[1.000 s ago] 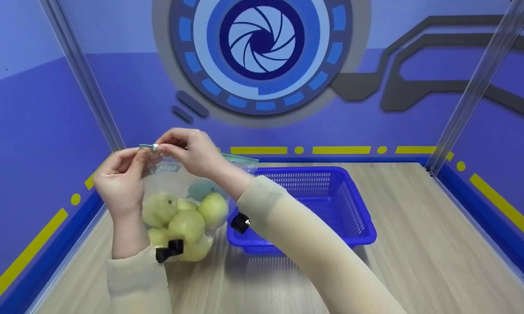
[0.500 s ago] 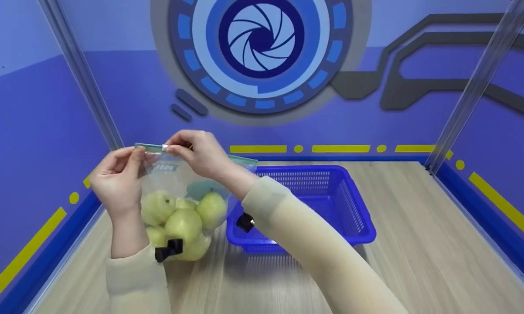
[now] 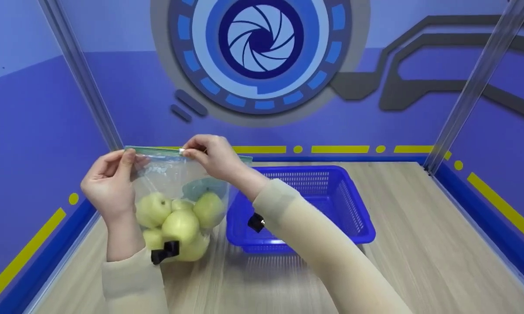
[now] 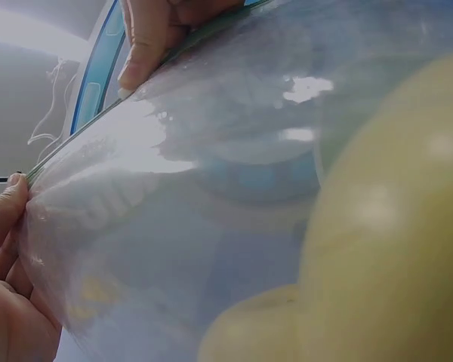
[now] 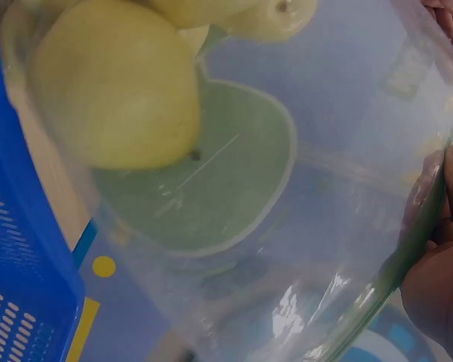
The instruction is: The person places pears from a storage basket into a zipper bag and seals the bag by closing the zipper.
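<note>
A clear zipper bag [image 3: 159, 174] stands on the table at the left, holding several yellow-green fruits [image 3: 180, 224] that look like pears. My left hand [image 3: 109, 181] pinches the bag's upper left corner between thumb and fingers. Along the green zip strip, my right hand [image 3: 216, 157] pinches the small white slider [image 3: 182, 151], right of the left hand. In the left wrist view the bag's film [image 4: 241, 196] bulges smooth and shiny below the strip. A green printed leaf shape [image 5: 241, 173] shows on the bag in the right wrist view.
A blue plastic basket [image 3: 366, 237] with slotted walls stands right of the bag, partly behind the right forearm. Black wrist cameras [image 3: 256, 222] sit at both cuffs. Blue printed panels [image 3: 262, 126] enclose the wooden table [image 3: 427, 244] at the back and sides.
The right hand has slid right along the zip strip with the slider, away from the left hand. The left hand has shifted slightly left, still holding the corner.
</note>
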`<state>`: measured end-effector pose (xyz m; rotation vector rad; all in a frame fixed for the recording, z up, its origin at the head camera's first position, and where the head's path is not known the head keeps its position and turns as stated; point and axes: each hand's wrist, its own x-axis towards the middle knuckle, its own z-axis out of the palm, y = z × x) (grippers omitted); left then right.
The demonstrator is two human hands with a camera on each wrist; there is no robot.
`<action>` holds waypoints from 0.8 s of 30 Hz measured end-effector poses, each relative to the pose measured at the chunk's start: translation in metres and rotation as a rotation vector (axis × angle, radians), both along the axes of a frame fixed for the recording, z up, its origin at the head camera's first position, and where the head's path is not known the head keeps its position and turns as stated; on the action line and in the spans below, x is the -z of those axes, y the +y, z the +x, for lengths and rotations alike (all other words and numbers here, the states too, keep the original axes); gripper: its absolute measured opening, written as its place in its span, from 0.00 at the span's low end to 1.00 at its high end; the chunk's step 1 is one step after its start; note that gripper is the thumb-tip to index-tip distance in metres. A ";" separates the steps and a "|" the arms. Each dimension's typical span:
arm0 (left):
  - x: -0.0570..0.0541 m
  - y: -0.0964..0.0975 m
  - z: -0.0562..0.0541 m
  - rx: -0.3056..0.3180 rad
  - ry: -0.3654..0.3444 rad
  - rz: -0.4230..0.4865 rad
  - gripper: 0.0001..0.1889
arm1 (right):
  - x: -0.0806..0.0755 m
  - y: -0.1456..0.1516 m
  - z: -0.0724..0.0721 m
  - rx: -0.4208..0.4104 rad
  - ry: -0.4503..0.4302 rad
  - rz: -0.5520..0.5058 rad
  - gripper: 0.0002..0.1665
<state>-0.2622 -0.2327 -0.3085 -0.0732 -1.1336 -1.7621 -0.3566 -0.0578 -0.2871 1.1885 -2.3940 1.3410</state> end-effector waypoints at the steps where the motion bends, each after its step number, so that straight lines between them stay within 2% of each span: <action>1: 0.000 -0.001 0.000 0.000 0.004 0.003 0.07 | 0.002 0.002 -0.002 0.003 0.000 0.003 0.11; 8: 0.004 -0.006 0.001 -0.032 -0.005 0.001 0.07 | 0.012 0.017 -0.012 0.006 0.008 0.025 0.11; 24: 0.008 -0.009 0.001 -0.035 0.020 0.019 0.09 | 0.028 0.047 -0.030 0.047 -0.046 0.044 0.11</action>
